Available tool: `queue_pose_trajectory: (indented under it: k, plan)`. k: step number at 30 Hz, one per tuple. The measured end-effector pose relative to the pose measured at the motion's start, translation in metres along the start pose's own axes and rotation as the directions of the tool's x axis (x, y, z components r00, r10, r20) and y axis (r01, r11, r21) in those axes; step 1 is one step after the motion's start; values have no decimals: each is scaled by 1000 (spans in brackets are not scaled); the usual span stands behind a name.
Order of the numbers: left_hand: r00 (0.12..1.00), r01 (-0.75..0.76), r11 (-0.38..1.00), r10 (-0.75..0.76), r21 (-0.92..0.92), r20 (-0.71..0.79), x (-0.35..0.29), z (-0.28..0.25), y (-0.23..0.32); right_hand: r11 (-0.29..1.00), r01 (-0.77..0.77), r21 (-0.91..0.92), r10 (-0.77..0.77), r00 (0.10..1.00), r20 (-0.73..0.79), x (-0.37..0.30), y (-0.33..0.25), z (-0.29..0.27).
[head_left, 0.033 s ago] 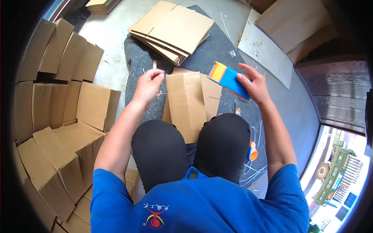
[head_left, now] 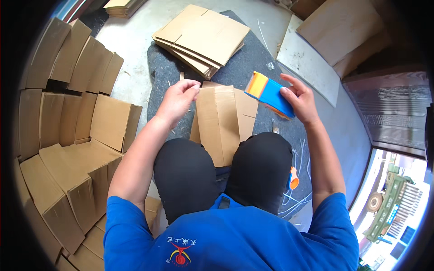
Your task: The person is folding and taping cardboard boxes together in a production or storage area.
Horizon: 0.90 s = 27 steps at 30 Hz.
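Note:
A cardboard box (head_left: 209, 122) stands between my knees, with a shiny band of tape at the far end of its seam. My right hand (head_left: 300, 99) grips a blue and orange tape dispenser (head_left: 276, 95), held up to the right of the box and apart from it. Near the box's far left corner is my left hand (head_left: 180, 101), its thumb and fingertips pinched together. Whatever they hold, if anything, is too small to make out. Behind the box, part of another flat cardboard piece (head_left: 247, 110) shows.
Flat cardboard sheets (head_left: 203, 34) lie stacked ahead on a dark mat (head_left: 162, 58). Several folded boxes (head_left: 110, 119) are piled along my left. A second orange and blue dispenser (head_left: 294, 180) lies by my right knee, near loose white straps (head_left: 296, 198). A green truck (head_left: 389, 203) shows through the doorway.
My left hand has shifted slightly to the right, toward the box's far edge. The tape dispenser in my right hand has moved a little to the right.

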<state>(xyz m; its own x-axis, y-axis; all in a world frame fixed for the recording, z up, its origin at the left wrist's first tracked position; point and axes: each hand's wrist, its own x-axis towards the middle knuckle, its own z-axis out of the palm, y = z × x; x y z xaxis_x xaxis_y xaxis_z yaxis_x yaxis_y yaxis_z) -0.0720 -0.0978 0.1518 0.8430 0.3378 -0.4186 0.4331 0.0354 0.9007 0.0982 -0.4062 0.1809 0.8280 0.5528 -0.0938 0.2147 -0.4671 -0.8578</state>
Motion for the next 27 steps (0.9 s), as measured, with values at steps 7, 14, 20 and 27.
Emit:
queue_pose_trajectory:
  k: [7, 14, 20, 27]
  plan:
    - [926, -92, 830, 274, -551, 259, -115, 53, 91, 934, 314, 173, -332, 939, 87, -72, -118, -30]
    - [961, -22, 714, 208, -699, 182, -162, 65, 79, 911, 412, -22, -402, 899, 176, -106, -140, -32]
    - [986, 75, 638, 66, -766, 151, -148, 82, 16, 978, 186, 95, -206, 932, 298, -99, -92, 0]
    - [937, 125, 778, -297, -616, -185, -153, 71, -92, 963, 136, -232, -29, 911, 412, -110, -30, 19]
